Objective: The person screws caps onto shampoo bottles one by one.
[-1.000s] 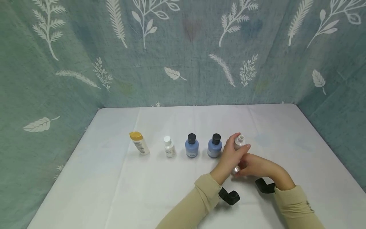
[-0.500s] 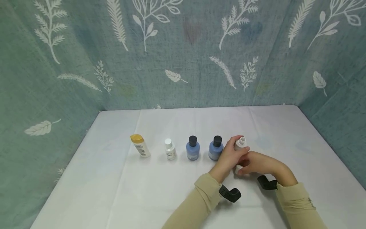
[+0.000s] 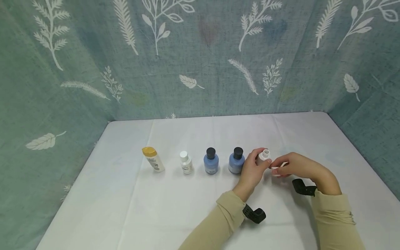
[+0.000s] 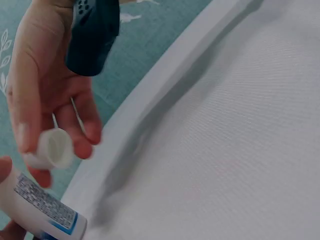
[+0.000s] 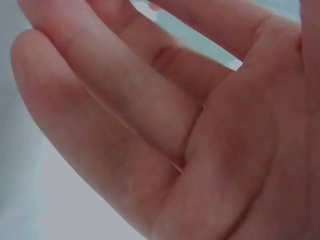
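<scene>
My left hand (image 3: pixel 251 172) grips a small white bottle (image 3: pixel 264 155) whose bare, uncapped neck points up. Just to its right, my right hand (image 3: pixel 297 166) pinches a white cap (image 3: pixel 276 171) between thumb and fingertips. In the left wrist view the cap (image 4: pixel 55 148) shows its hollow side, a little apart from the bottle (image 4: pixel 42 206), which carries a printed code and a blue band. Palm and fingers of the right hand (image 5: pixel 150 110) fill most of the right wrist view, hiding nearly all of the cap there.
Left of the hands stand two blue bottles (image 3: pixel 236 162) (image 3: pixel 211 163) with black caps, a small white bottle (image 3: pixel 186 164) and a cream bottle (image 3: pixel 154 161) with a yellow cap. All are on the white-covered table (image 3: pixel 175 205). A leaf-patterned curtain (image 3: pixel 200 97) hangs behind.
The right hand has moved from below the left hand up and to the right, carrying the cap away. The left hand and its bottle have stayed nearly in place.
</scene>
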